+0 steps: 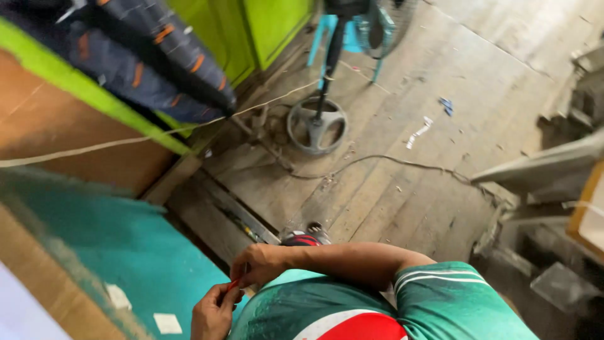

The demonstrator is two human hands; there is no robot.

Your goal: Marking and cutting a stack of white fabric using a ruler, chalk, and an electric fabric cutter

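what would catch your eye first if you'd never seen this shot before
First, the two hands at the bottom middle: the right hand and left hand meet over a small red thing, too small to identify. Behind them spreads a teal surface at lower left. On the plank floor at top centre stands a fan's round grey base with a thin cable trailing rightward.

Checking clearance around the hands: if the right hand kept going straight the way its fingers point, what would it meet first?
The right hand points down-left at the small red thing pinched between both hands; just behind that is the left hand. Depth is unclear, but nothing else lies between.
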